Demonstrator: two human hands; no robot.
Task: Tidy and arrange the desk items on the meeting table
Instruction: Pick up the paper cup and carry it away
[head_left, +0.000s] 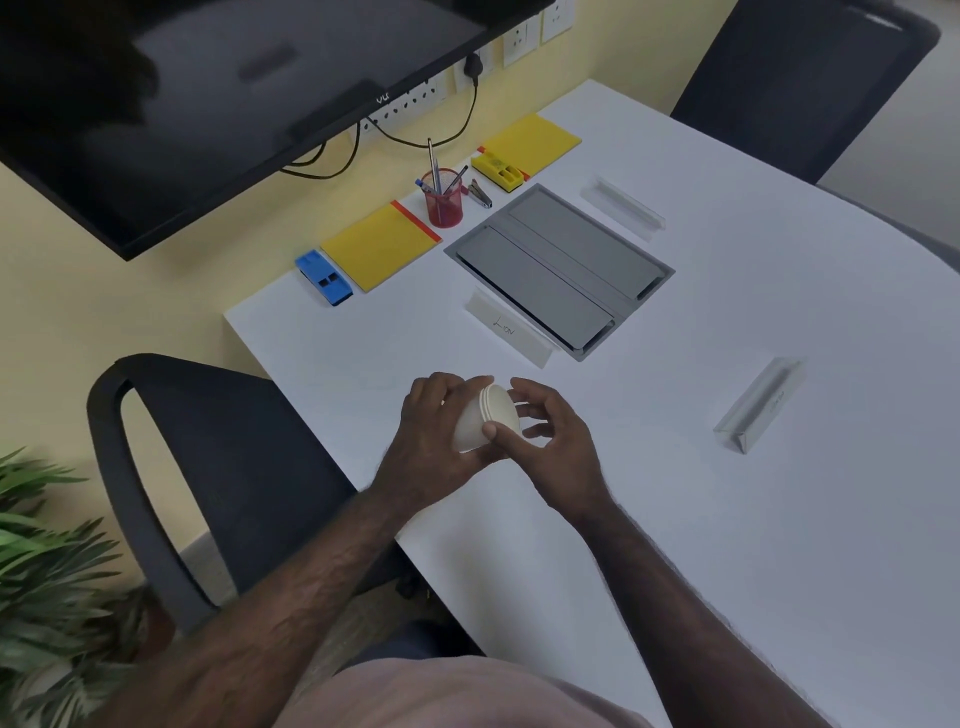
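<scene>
Both hands hold a stack of white paper cups (488, 418) tipped on its side just above the white table (727, 519) near its front left edge. My left hand (434, 431) wraps the cups' body. My right hand (545, 431) pinches the rim end with thumb and fingers. Farther back lie two yellow notepads (379, 244) (535, 137), a blue stapler-like box (323, 277), a yellow one (498, 169), a red pen cup (443, 200) with pens, and a small stapler (480, 193). Three clear name stands sit around: one reading "Lion" (511, 330), one at the back (623, 205), one at the right (761, 402).
A grey cable hatch (561, 267) is set into the table's middle. A black chair (208, 467) stands at the left edge, another (800, 88) at the far right. A dark screen (208, 104) hangs on the wall with cables below. A plant (47, 571) sits lower left.
</scene>
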